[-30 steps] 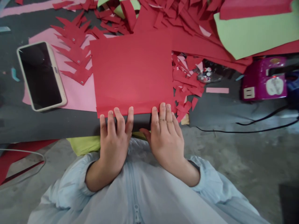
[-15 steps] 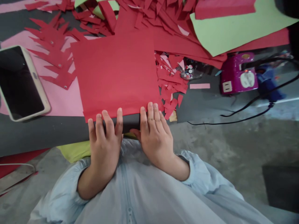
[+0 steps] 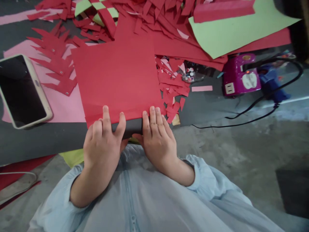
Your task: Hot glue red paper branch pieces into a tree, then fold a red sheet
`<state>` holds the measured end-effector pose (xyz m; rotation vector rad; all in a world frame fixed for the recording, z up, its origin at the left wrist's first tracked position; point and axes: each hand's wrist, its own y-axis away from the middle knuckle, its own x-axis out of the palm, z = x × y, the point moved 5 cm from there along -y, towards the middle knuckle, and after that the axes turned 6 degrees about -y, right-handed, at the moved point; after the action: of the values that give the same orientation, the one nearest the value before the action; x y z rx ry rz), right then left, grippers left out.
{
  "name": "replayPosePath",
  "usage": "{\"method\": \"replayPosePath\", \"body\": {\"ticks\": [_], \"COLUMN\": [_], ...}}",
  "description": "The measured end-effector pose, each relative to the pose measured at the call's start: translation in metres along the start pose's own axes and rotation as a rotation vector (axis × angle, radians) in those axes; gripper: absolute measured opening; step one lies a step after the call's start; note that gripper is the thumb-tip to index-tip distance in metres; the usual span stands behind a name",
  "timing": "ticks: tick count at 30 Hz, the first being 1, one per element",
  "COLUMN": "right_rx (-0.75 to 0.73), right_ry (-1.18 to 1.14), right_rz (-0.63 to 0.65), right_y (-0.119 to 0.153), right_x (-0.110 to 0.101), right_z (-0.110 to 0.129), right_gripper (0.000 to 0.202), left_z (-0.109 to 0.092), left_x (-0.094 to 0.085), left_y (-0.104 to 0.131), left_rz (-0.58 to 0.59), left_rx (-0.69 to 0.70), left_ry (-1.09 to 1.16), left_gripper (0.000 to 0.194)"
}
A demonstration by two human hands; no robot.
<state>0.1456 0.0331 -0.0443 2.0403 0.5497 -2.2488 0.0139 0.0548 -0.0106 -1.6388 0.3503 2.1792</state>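
Note:
A large sheet of red paper [image 3: 118, 77] lies flat in front of me, with a narrow folded strip along its near edge. My left hand [image 3: 102, 138] is on the left part of that folded edge, its fingers spread and the middle finger reaching furthest onto the paper. On the right part of the edge rests my right hand [image 3: 158, 135], fingers stretched out and lying flat, thumb apart. Both hands press from above and neither grips the sheet. To the left, red spiky paper cutouts [image 3: 56, 64] lie on a pink sheet [image 3: 69, 108].
A phone [image 3: 23, 91] lies at the left. Red paper scraps [image 3: 172, 83] are heaped right of the sheet. A green sheet [image 3: 231, 29] is at the back right. Further right sit a purple power socket box [image 3: 241, 75], a blue tool [image 3: 272, 83] and black cables [image 3: 241, 124].
My left hand has shifted left, its middle finger moving further onto the paper while the outer fingers have bent. The right hand stays on the folded edge. The view has shifted slightly.

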Motion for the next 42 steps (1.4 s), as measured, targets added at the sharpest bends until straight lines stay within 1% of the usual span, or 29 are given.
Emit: {"method": "replayPosePath", "body": {"ticks": [4, 8, 12, 17, 21, 24, 27, 30, 35, 39, 42], "right_rx": [-0.026, -0.016, -0.016, -0.016, -0.012, -0.016, -0.014, -0.019, -0.094, -0.143, -0.128], "right_ry": [0.048, 0.025, 0.009, -0.005, -0.018, -0.016, -0.036, -0.075, -0.095, -0.056, -0.034], "right_rz": [-0.029, -0.032, -0.013, 0.028, 0.069, 0.103, 0.133, 0.149, 0.199, 0.160, 0.135], "right_y": [-0.002, -0.002, -0.001, -0.001, -0.004, -0.005, -0.006, -0.008, -0.012, -0.013, -0.011], "right_x": [-0.003, -0.003, -0.001, -0.003, -0.006, -0.008, -0.010, -0.012, -0.011, -0.011, -0.013], "right_z": [0.001, 0.001, -0.001, -0.003, -0.003, -0.002, -0.001, 0.002, 0.014, 0.022, 0.019], "right_gripper": [0.072, 0.072, 0.071, 0.064, 0.063, 0.065, 0.064, 0.063, 0.065, 0.065, 0.062], "left_z": [-0.002, -0.003, -0.004, -0.005, -0.003, 0.000, 0.002, 0.002, 0.001, 0.002, 0.003], "left_x": [0.000, 0.001, 0.006, 0.010, 0.011, 0.012, 0.012, 0.011, 0.009, 0.009, 0.010], "left_y": [0.000, 0.002, 0.006, 0.014, 0.021, 0.024, 0.026, 0.027, 0.026, 0.026, 0.027], "left_rz": [-0.012, -0.039, -0.013, 0.028, 0.032, 0.017, -0.015, -0.026, 0.006, 0.044, 0.070], "left_rx": [0.004, 0.002, -0.004, -0.011, -0.024, -0.047, -0.049, -0.021, 0.019, 0.023, 0.009], "left_ry": [-0.004, -0.010, -0.013, 0.021, 0.043, 0.101, 0.153, 0.131, 0.058, 0.081, 0.122], "left_gripper": [0.057, 0.057, 0.065, 0.072, 0.073, 0.075, 0.073, 0.066, 0.057, 0.061, 0.062]}}
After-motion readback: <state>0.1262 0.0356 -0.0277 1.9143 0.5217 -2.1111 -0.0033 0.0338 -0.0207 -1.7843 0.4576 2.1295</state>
